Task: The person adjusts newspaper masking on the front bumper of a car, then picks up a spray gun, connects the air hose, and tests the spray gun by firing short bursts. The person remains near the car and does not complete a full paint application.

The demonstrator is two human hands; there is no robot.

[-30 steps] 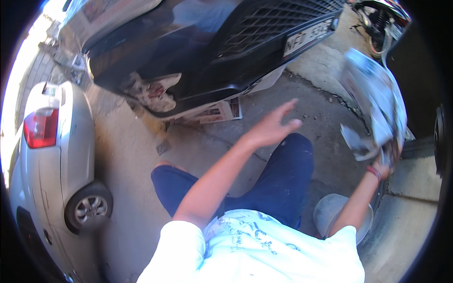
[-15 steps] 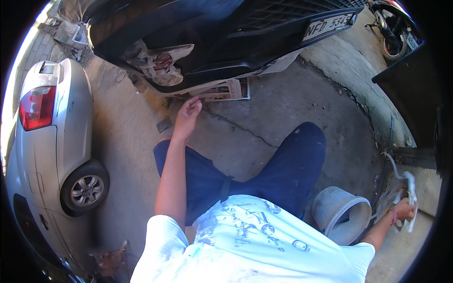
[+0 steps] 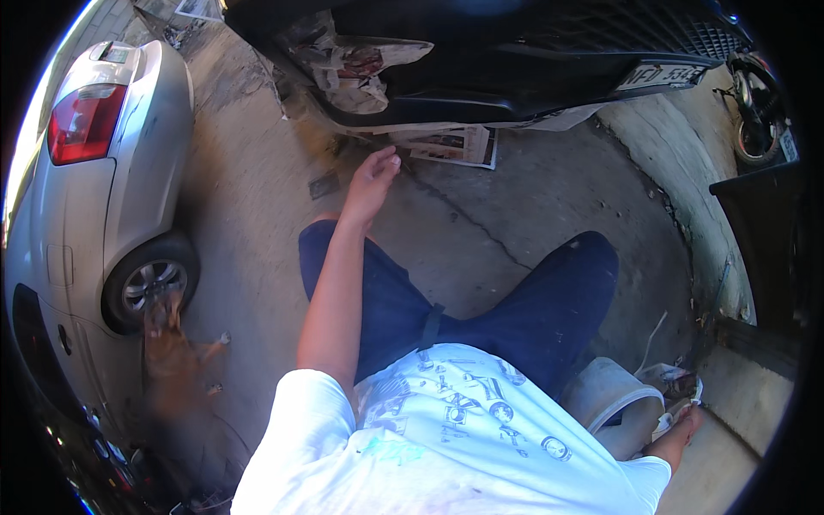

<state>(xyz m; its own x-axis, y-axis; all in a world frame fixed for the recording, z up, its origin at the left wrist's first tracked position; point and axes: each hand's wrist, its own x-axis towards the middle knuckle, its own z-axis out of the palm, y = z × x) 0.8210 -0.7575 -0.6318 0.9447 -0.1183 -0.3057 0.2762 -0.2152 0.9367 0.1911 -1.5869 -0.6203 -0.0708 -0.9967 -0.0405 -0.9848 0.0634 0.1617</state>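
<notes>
My left hand (image 3: 375, 184) is raised in front of the black bumper (image 3: 506, 69), just below its lower edge. Its fingers are curled and drawn together; anything between them is too small to see. Off to my lower right, my right hand (image 3: 687, 426) is closed beside a grey bucket (image 3: 611, 396). It appears to grip a whitish, partly clear plastic bag (image 3: 672, 379), whose crumpled end stands up past the fingers. A sheet of wrinkled plastic (image 3: 365, 86) covers an opening in the bumper. Printed newspaper (image 3: 470, 148) sticks out under the bumper's edge.
A silver car (image 3: 137, 163) is parked on the left. A brown dog (image 3: 174, 348), blurred, is next to its wheel. Far right stand a motorcycle (image 3: 760, 112) and a dark panel (image 3: 760, 219). A concrete ledge (image 3: 682, 163) runs along the right.
My right hand has come down and inward with the plastic bag, closer to the bucket. My left hand keeps its curled pose. The view has shifted, and the dog shows more fully.
</notes>
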